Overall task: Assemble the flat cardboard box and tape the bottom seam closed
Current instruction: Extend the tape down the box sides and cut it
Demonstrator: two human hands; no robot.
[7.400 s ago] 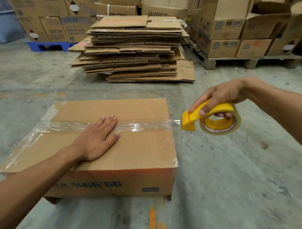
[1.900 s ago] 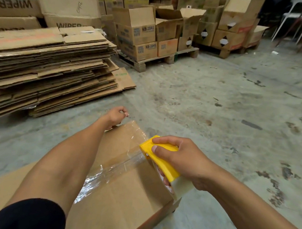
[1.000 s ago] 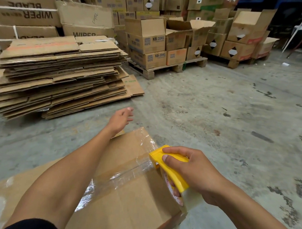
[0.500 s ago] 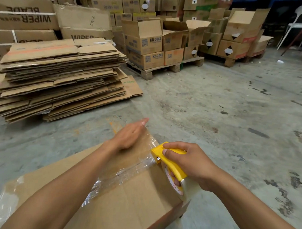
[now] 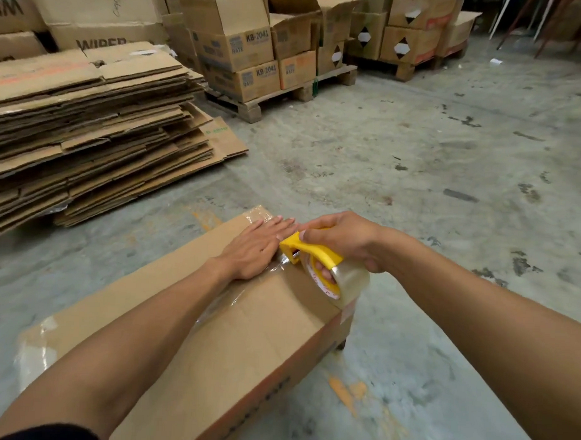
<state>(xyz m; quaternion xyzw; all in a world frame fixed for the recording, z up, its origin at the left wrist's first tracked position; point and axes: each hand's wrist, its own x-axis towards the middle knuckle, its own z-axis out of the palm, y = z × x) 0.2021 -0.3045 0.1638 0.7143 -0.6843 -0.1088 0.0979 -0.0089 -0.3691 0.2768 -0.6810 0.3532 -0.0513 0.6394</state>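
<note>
The assembled cardboard box (image 5: pixel 245 343) lies on the concrete floor with its taped side up. Clear tape (image 5: pixel 223 303) runs along the middle seam and under my left forearm. My left hand (image 5: pixel 255 248) lies flat, fingers straight, pressing the tape near the box's far end. My right hand (image 5: pixel 341 238) grips the yellow tape dispenser (image 5: pixel 309 251), whose clear roll (image 5: pixel 343 282) hangs at the box's right edge. The dispenser's front sits right beside my left hand's fingers.
A tall stack of flattened cartons (image 5: pixel 88 130) stands at the left. Pallets (image 5: pixel 270 100) carry open and closed boxes at the back. Stained concrete floor (image 5: pixel 432 178) spreads to the right, with chair legs at the far upper right.
My left hand came back from the box's far corner and now lies flat on the tape. My right hand has brought the dispenser up against my left hand.
</note>
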